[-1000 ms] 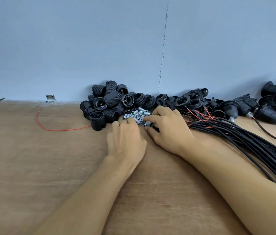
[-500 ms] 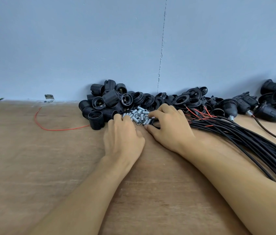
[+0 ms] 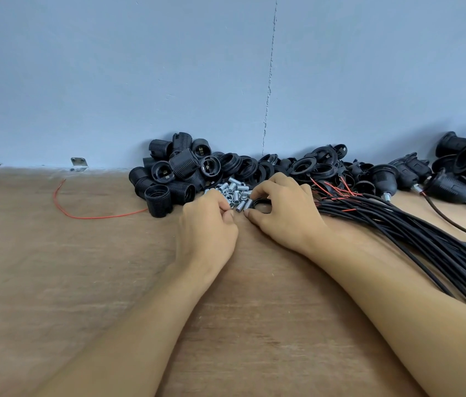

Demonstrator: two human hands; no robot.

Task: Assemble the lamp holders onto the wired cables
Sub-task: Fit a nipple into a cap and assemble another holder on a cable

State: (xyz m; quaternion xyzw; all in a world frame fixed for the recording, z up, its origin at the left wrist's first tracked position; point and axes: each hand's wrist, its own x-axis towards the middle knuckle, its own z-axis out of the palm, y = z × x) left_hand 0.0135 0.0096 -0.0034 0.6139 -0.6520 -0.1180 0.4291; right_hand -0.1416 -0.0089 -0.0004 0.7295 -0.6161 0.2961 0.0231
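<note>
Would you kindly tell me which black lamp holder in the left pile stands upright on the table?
The lamp holder at the pile's front edge, where the red wire ends: it stands mouth up, while the others lie on their sides.

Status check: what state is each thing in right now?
left hand, fingers curled in the metal tubes; grip hidden
right hand, pinching a black ring
metal tubes, loose pile
lamp holders, loose heap, unwired
cables, bundled, red leads exposed
far-right holders, fitted on cables

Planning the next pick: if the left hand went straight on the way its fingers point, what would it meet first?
Likely the silver metal tubes just ahead of the left hand, then black lamp holder parts behind; depth is unclear.
</note>
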